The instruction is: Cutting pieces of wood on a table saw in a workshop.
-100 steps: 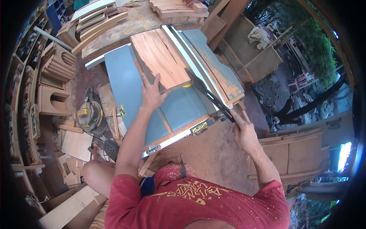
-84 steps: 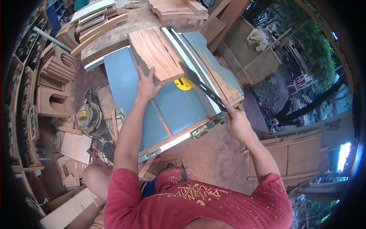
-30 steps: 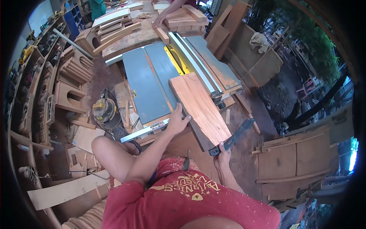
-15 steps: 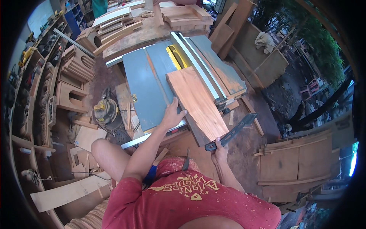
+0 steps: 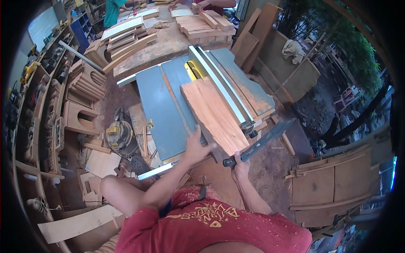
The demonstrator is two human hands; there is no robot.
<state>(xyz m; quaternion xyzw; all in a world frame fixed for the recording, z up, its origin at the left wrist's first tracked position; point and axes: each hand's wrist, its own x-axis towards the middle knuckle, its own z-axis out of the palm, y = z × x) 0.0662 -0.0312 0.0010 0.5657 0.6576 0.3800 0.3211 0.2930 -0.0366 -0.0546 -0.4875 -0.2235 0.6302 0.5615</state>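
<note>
A reddish wooden board lies on the blue-grey table saw, left of its long fence, its near end overhanging the front. Beyond its far end shows the yellow insert around the blade slot. My left hand is at the board's left edge, fingers spread; whether it touches is unclear. My right hand grips a long black push stick at the board's near end, thumb up, probably against the wood too; the hidden fingers make this hard to tell.
Behind the saw, a bench carries stacked planks; two other people work there, one in green, one handling wood. A round machine and offcuts lie left, beside shelves. Panels lean at the right.
The board has been pulled back toward me, uncovering the yellow insert. The push stick has swung to the near end. My left hand has just slipped slightly nearer me, fingers spreading.
</note>
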